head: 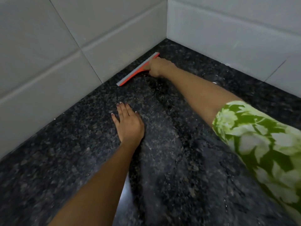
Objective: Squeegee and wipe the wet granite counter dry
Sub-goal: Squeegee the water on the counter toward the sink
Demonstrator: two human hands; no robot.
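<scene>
An orange squeegee (138, 69) is gripped in the closed right hand (157, 66), its blade laid along the tiled wall (48, 54) near the corner. The left hand (128, 123) is spread flat, empty, on the granite worktop (171, 160).

Counter (171, 160) speckled polished granite; squeegee (138, 69) orange plastic, grey rubber blade.

open: granite counter (179, 160) lay bare through its middle and near side | blocked: tiled walls (48, 54) closed the far corner | obstacle: squeegee (138, 70) lay just beside the left wall, right hand (157, 67) gripping it | left hand (128, 123) flat mid-counter
</scene>
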